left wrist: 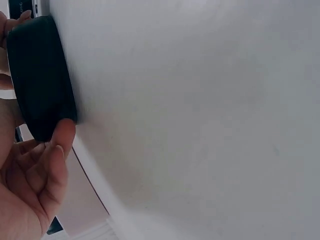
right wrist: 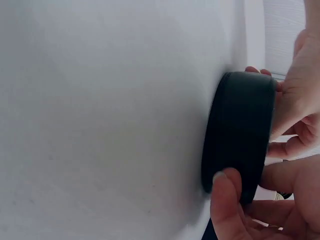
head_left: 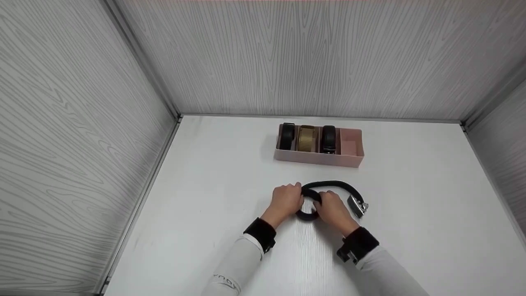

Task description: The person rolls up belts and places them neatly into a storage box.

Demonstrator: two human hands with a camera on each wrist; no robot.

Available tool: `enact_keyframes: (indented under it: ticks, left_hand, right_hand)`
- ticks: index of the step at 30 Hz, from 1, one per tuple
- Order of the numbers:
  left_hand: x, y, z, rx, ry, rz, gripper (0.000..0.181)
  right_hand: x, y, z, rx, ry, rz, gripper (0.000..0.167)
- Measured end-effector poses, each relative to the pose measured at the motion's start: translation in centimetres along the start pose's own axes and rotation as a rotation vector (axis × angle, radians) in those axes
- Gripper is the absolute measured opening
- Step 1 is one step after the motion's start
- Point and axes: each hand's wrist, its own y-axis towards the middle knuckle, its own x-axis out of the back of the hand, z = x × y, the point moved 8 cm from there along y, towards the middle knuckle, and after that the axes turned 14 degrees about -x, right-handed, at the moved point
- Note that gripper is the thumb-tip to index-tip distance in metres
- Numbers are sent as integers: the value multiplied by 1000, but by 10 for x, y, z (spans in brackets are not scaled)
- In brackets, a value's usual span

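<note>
A black belt (head_left: 308, 217) stands on its edge on the white table, partly rolled into a round coil. Its loose length curves over to the right and ends in a silver buckle (head_left: 356, 206). My left hand (head_left: 286, 200) grips the coil's left side, while my right hand (head_left: 333, 209) holds the right side, fingers curled round the strap. In the left wrist view, thumb and fingers pinch the near end of the dark coil (left wrist: 40, 75). The right wrist view shows the coil (right wrist: 239, 130) between both hands, with fingertips on its outer face.
Behind the hands stands a pink divided box (head_left: 316, 158). Its compartments hold a rolled black belt (head_left: 287, 136), a gold-coloured rolled belt (head_left: 306, 139) and another black one (head_left: 328, 139). Wood-grain panels (head_left: 304, 57) enclose the table at the back and sides.
</note>
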Motion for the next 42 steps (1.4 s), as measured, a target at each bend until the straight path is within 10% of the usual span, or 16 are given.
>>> enact_keyframes:
  ticks: [15, 27, 42]
  left_hand:
    - [4, 2, -3, -63, -30, -24, 17]
    - [3, -3, 3, -4, -31, -58, 16]
    - [1, -8, 24, 127, -109, -19, 12]
  right_hand:
    - [1, -3, 8, 104, -44, -15, 14]
    - [30, -14, -27, -40, -192, -151, 25]
    - [69, 1, -81, 93, -115, 118, 19]
